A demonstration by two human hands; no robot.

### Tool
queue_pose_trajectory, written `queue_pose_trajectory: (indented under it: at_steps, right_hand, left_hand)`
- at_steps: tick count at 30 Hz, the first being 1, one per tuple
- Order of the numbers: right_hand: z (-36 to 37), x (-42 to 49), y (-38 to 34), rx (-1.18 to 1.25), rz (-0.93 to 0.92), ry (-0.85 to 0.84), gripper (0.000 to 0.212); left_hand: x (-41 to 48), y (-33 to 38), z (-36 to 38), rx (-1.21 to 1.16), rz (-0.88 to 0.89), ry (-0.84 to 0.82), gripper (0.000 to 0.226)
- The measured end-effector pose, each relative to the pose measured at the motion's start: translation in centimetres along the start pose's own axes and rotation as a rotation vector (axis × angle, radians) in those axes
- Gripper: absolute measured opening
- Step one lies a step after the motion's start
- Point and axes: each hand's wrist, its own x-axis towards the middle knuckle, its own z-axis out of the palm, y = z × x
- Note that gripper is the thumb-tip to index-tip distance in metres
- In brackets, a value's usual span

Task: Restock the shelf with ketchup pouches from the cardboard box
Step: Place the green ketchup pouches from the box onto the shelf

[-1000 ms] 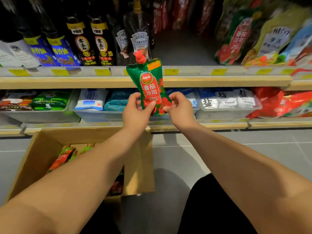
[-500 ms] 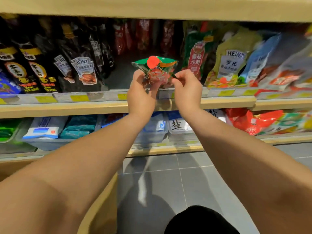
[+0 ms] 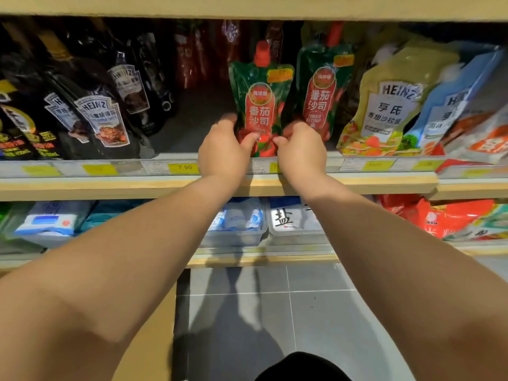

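Observation:
A green ketchup pouch (image 3: pixel 259 103) with a red cap and red label stands upright at the front of the middle shelf (image 3: pixel 371 182). My left hand (image 3: pixel 224 152) pinches its lower left corner and my right hand (image 3: pixel 301 152) pinches its lower right corner. A second, matching ketchup pouch (image 3: pixel 321 92) stands just to its right, leaning a little. Only an edge of the cardboard box (image 3: pixel 154 339) shows at the lower left, between my forearms; its contents are hidden.
Dark Heinz sauce pouches (image 3: pixel 101 119) fill the shelf to the left, with a gap between them and the ketchup. Yellow-green Heinz dressing pouches (image 3: pixel 390 105) and blue ones crowd the right. Salt packs in clear bins (image 3: pixel 291 224) sit on the shelf below. Grey floor tiles lie beneath.
Both hands lifted the pouch from in front of the lower shelf up into the middle shelf, tipped it upright and set it beside the other ketchup pouch. The view moved closer.

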Motion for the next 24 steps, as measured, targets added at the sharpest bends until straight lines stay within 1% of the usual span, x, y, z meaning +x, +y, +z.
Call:
queue_pose_trajectory:
  at_steps: [2,3,4,6,8,14,17,21,24]
  right_hand:
    - [-0.1,-0.2,0.0,0.033,-0.013,0.007,0.024]
    - [-0.2,-0.4,0.1,0.049,-0.041,0.001,0.023]
    - [-0.3,-0.6,0.2,0.055,-0.083,-0.011,0.02]
    - [-0.5,-1.1,0.4,0.027,-0.161,-0.051,0.014]
    - [-0.7,-1.2,0.2,-0.018,-0.191,-0.09,0.016]
    - [-1.2,-0.3,-1.6,-0.072,-0.079,-0.26,0.037]
    - [-1.5,0.2,-2.2,-0.085,-0.046,-0.351,0.04]
    - [-1.5,0.6,-2.2,-0.113,-0.024,-0.422,0.046]
    - [-1.4,0.5,-2.0,-0.166,-0.058,-0.416,0.046]
  left_hand:
    - [0.1,-0.1,-0.1,-0.038,-0.021,-0.012,0.053]
    - [0.1,-0.3,-0.3,-0.073,-0.015,-0.025,0.051]
    - [0.0,-0.5,-0.5,-0.095,0.017,-0.042,0.045]
    - [-0.4,-1.2,-0.9,-0.059,0.132,-0.085,0.031]
    - [-0.6,-1.5,-1.1,0.004,0.216,-0.122,0.028]
    - [0.7,-0.6,-0.9,0.262,0.264,-0.3,0.031]
    - [1.6,-0.2,-0.9,0.365,0.253,-0.382,0.031]
    - [2.6,-0.3,-0.5,0.362,0.236,-0.475,0.043]
    - [2.6,-0.7,-0.5,0.33,0.229,-0.487,0.045]
